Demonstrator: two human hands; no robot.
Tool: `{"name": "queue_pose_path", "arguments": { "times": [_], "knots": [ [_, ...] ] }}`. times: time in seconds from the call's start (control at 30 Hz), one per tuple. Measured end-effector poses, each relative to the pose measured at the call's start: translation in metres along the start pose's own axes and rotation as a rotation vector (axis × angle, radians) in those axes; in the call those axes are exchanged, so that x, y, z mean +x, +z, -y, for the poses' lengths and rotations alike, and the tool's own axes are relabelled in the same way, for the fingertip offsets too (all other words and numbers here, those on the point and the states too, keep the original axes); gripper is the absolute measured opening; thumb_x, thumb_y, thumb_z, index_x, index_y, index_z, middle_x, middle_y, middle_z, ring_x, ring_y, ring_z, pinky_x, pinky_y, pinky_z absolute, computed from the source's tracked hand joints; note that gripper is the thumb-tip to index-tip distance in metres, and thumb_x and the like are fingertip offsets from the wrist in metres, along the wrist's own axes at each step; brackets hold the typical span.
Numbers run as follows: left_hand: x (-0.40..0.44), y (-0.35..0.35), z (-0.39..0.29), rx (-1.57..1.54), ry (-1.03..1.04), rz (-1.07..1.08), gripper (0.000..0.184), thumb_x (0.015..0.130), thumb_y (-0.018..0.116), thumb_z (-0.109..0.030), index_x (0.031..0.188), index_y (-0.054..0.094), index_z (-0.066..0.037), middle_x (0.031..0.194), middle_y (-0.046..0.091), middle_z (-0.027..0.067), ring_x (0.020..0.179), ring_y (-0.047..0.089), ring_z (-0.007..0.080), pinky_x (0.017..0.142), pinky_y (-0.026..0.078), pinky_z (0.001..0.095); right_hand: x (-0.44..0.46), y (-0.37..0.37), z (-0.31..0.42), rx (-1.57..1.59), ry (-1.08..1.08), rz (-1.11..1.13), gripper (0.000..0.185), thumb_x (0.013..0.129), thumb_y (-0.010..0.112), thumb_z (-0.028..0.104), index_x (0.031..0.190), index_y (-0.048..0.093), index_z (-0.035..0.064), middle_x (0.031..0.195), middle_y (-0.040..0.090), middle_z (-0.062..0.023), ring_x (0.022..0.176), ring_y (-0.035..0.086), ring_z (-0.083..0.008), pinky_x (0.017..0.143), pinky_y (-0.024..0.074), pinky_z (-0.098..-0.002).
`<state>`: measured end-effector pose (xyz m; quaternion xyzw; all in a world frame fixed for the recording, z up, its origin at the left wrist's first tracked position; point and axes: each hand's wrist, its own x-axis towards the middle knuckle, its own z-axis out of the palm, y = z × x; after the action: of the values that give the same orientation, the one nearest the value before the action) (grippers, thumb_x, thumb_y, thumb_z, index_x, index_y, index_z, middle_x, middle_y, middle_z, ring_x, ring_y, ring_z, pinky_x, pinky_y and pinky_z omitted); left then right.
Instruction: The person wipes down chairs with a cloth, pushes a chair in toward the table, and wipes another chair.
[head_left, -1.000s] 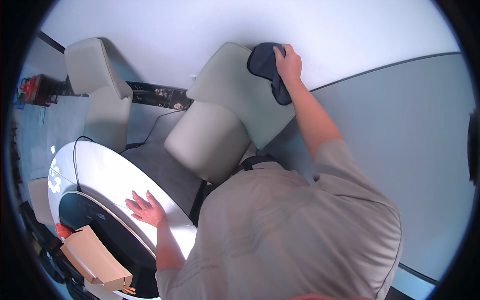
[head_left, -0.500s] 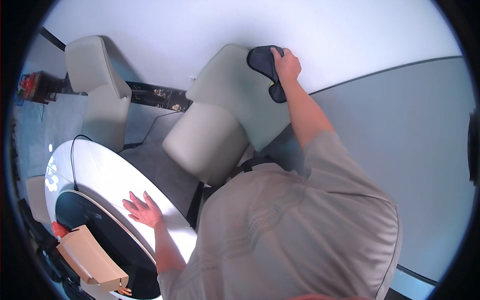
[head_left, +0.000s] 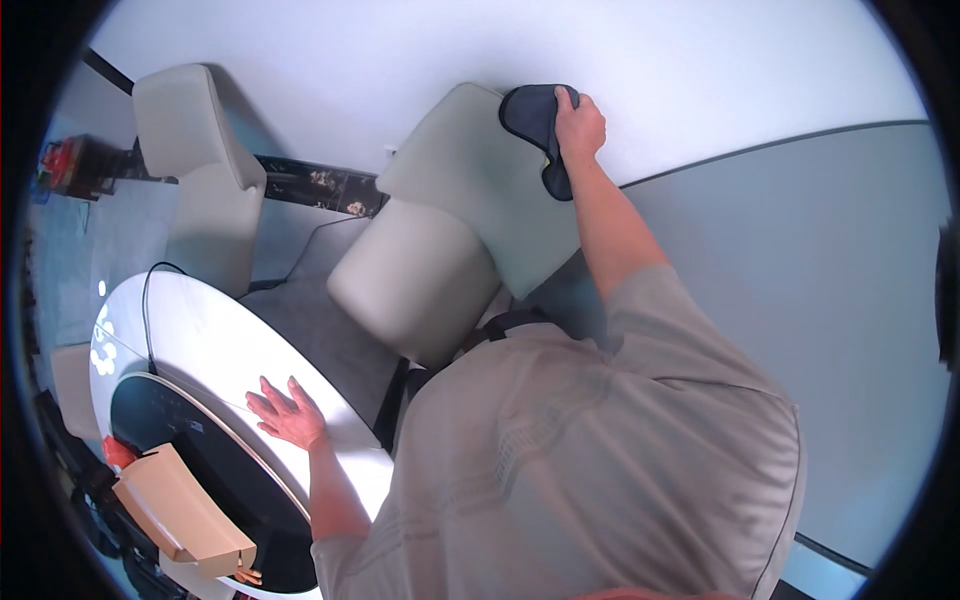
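My right hand (head_left: 582, 126) grips a dark grey padded piece (head_left: 532, 112) with black edging and a curved outline. Part of the piece is hidden behind the fingers and forearm, and I cannot make out its exact kind. It lies against the upper corner of the backrest of a pale green-grey chair (head_left: 420, 270). My left hand (head_left: 287, 415) rests on the white round table (head_left: 235, 335), fingers spread and holding nothing.
A brown cardboard box (head_left: 185, 505) and a red item (head_left: 118, 452) are on the table's black round centre (head_left: 155, 410). A black cable (head_left: 148, 310) crosses the table. Another pale chair (head_left: 200, 150) stands by the white wall (head_left: 350, 60).
The view has shifted slightly. My right hand and the dark grey padded piece sit a little higher and further right in view. My left hand stays on the table.
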<state>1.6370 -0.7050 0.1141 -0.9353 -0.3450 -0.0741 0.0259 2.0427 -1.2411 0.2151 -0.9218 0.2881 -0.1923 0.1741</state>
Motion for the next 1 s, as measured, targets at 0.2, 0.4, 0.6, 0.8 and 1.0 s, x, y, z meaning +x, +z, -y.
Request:
{"name": "queue_pose_path", "arguments": {
  "times": [0.2,0.4,0.6,0.8,1.0],
  "knots": [
    [0.0014,0.0007,0.0003,-0.001,-0.049,0.086,0.068,0.102,0.040,-0.068,0.159,0.042,-0.029,0.170,0.024,0.0157,0.159,0.017,0.0317,0.127,0.010,0.0557,0.0016,0.0025,0.0032,-0.003,0.037,0.021,0.054,0.095,0.062,0.058,0.099,0.074,0.0058,0.095,0.075,-0.0225,0.092,0.072,-0.0427,0.082,0.0557,-0.0512],
    [0.0007,-0.0012,0.0007,-0.008,-0.037,0.083,0.068,0.103,0.040,-0.068,0.159,0.041,-0.029,0.170,0.024,0.0146,0.160,0.017,0.0314,0.127,0.009,0.0554,0.0001,0.0023,0.0000,0.018,0.025,-0.007,0.054,0.094,0.063,0.058,0.098,0.074,0.0050,0.095,0.075,-0.0226,0.093,0.071,-0.0430,0.082,0.0554,-0.0510],
    [0.0013,0.0022,0.0023,0.009,-0.029,0.077,0.068,0.103,0.040,-0.067,0.159,0.041,-0.029,0.170,0.024,0.0153,0.159,0.017,0.0312,0.127,0.010,0.0554,0.0007,0.0019,0.0030,0.053,-0.014,-0.004,0.053,0.093,0.064,0.056,0.092,0.072,0.0035,0.094,0.074,-0.0238,0.092,0.071,-0.0434,0.082,0.0551,-0.0515],
    [0.0016,-0.0015,-0.0006,-0.001,-0.038,0.088,0.069,0.103,0.040,-0.068,0.159,0.041,-0.027,0.170,0.023,0.0157,0.159,0.017,0.0311,0.127,0.010,0.0553,0.0001,0.0039,0.0028,0.026,0.011,0.006,0.052,0.094,0.063,0.056,0.094,0.072,0.0048,0.092,0.074,-0.0232,0.091,0.071,-0.0435,0.082,0.0554,-0.0510],
    [0.0015,0.0015,0.0011,0.001,-0.046,0.095,0.070,0.103,0.040,-0.068,0.159,0.041,-0.027,0.170,0.023,0.0155,0.159,0.017,0.0310,0.127,0.009,0.0552,0.0005,0.0076,0.0040,0.026,-0.012,-0.024,0.053,0.095,0.061,0.057,0.094,0.072,0.0050,0.091,0.074,-0.0235,0.088,0.071,-0.0443,0.079,0.0551,-0.0519]
  ]
}}
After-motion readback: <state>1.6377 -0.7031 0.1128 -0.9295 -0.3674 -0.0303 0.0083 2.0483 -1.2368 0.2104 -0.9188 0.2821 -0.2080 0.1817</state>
